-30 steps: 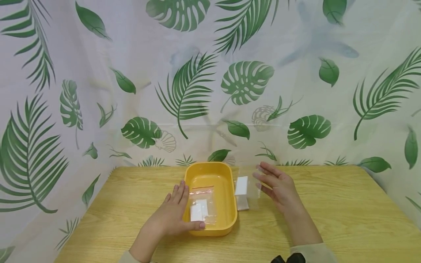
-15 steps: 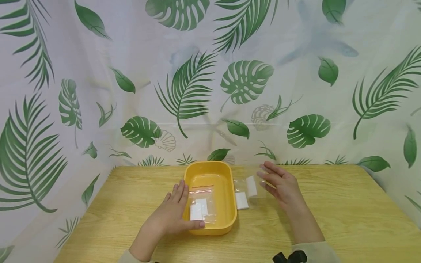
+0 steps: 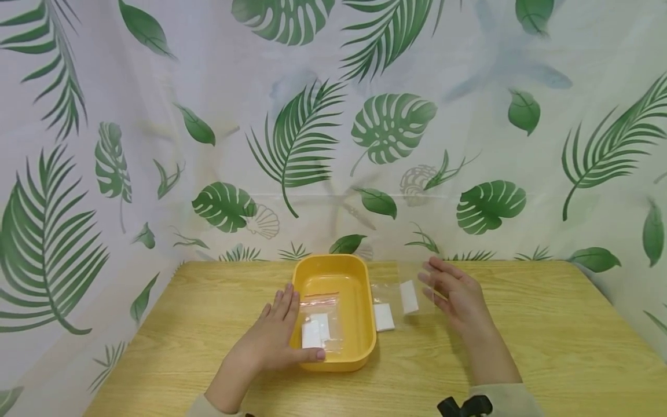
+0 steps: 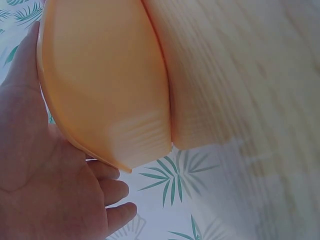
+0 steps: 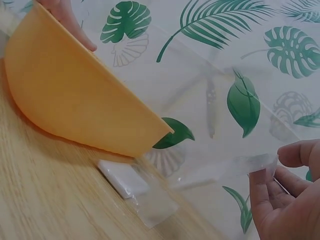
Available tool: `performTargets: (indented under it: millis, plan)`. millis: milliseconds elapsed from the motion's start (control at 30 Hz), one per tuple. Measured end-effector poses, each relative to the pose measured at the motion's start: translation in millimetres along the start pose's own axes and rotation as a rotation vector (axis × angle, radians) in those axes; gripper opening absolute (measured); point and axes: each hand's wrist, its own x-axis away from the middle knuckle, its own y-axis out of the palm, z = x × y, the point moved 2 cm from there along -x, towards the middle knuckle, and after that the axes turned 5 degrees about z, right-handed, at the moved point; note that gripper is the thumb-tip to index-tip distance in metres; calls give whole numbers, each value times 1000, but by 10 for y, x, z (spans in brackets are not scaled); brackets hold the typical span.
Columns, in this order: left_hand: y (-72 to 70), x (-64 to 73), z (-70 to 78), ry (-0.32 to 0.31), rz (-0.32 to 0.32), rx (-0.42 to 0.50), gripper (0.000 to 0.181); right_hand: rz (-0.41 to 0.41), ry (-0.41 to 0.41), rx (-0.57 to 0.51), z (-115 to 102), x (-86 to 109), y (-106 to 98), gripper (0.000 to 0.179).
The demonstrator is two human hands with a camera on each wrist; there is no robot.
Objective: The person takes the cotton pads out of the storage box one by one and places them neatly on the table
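My left hand (image 3: 271, 336) (image 4: 50, 180) rests with straight fingers along the left rim of a yellow plastic tray (image 3: 356, 347) (image 4: 107, 70) (image 5: 75, 87), its thumb across the near corner. A clear zip bag (image 3: 336, 333) with a red seal line and white pieces lies inside the tray. To the tray's right, my right hand (image 3: 461, 295) (image 5: 295, 190) pinches the edge of a small clear plastic bag (image 3: 409, 297) (image 5: 250, 162) holding a white piece, raised off the table. Another clear bag with a white piece (image 3: 384, 317) (image 5: 122, 177) lies against the tray's right side.
Everything sits on a light wood-grain table (image 3: 563, 330). A white cloth backdrop (image 3: 323, 150) printed with green leaves hangs behind the table's far edge and along the left side.
My right hand has drawn its bag a little rightward, away from the tray and off the other bag, which now shows more fully. The left hand and tray stay put.
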Motion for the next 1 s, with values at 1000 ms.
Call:
performTargets:
  millis: [1000]
  plan:
    - [2,-4,-6,6,-7,-7,129,117,102,235,275,-243,-256,47]
